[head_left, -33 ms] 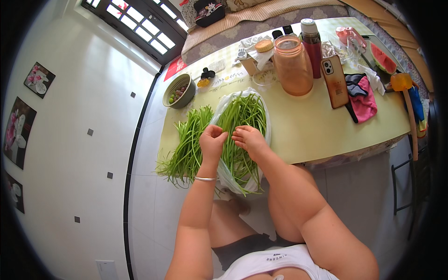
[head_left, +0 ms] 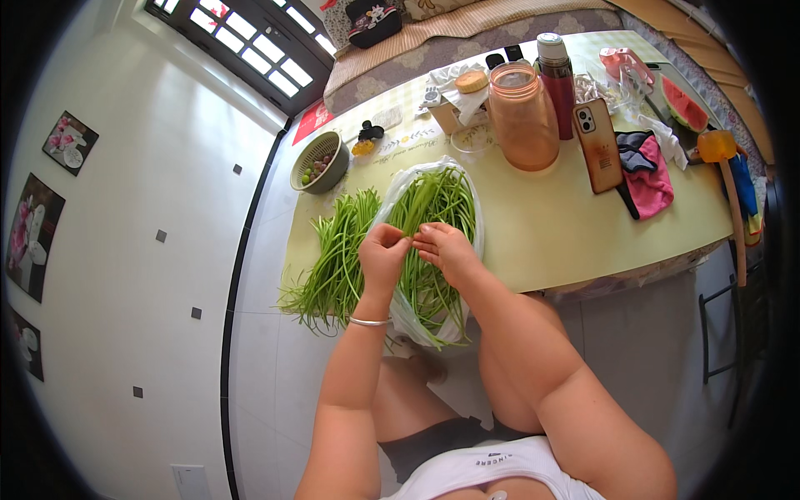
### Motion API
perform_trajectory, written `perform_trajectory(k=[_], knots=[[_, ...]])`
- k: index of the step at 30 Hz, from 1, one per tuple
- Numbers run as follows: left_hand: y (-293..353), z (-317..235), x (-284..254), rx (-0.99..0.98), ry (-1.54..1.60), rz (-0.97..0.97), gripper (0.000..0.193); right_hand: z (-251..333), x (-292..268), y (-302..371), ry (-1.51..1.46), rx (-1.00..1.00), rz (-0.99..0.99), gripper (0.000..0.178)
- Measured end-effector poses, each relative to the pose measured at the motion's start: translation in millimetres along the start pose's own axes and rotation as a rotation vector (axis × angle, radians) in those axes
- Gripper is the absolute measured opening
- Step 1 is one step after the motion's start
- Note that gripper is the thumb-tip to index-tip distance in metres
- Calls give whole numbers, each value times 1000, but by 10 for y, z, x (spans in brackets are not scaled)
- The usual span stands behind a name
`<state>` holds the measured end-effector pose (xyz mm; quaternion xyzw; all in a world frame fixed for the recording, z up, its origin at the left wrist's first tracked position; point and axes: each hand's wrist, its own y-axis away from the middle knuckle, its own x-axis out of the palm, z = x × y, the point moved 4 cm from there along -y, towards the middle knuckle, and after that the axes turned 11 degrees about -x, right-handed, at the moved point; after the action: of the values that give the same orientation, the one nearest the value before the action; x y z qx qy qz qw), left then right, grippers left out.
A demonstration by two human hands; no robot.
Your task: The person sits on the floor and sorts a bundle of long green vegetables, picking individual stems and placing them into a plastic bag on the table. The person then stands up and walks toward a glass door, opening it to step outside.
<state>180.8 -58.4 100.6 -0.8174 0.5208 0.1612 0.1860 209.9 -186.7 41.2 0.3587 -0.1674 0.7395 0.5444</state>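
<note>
My left hand (head_left: 384, 250) and my right hand (head_left: 444, 249) meet above a white plastic bag (head_left: 476, 208) on the table. Both have thumb and fingertips pinched together, almost touching, on what looks like a slightly blurred green stem (head_left: 426, 198) that runs up from them. Which part each hand grips is partly hidden by the fingers. Long thin green vegetable stems (head_left: 450, 287) fill the open bag under my hands and hang over the table's near edge. To the left lies a loose pile of similar stems (head_left: 333, 258), beside my left wrist, which wears a silver bangle.
A basket (head_left: 321, 162) with small round fruit stands at the far left, near a black hair claw (head_left: 370, 131). Further right are an orange jar (head_left: 523, 117), a red flask (head_left: 557, 87), a phone (head_left: 597, 146), pink cloth (head_left: 652, 192) and cut watermelon (head_left: 685, 105).
My left hand has shifted slightly right, closing the small gap to my right hand. The bag and the pile stay where they were.
</note>
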Motion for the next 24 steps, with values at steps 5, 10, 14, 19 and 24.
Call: perform_trajectory(k=[5, 10, 14, 19, 24], knots=[[198, -122, 198, 58, 14, 125, 10, -9, -25, -3, -26, -52, -41, 18], [93, -9, -19, 7, -44, -161, 8, 45, -29, 26, -91, -30, -92, 17], [-56, 221, -121, 118, -135, -275, 9, 46, -4, 33, -73, -21, -75, 18], [-58, 288, -8, -15, -300, -12, 18, 34, -30, 8, -28, -13, -127, 16], [-9, 193, 87, 141, -273, 62, 23, 17, -27, -8, -7, -19, -95, 19]])
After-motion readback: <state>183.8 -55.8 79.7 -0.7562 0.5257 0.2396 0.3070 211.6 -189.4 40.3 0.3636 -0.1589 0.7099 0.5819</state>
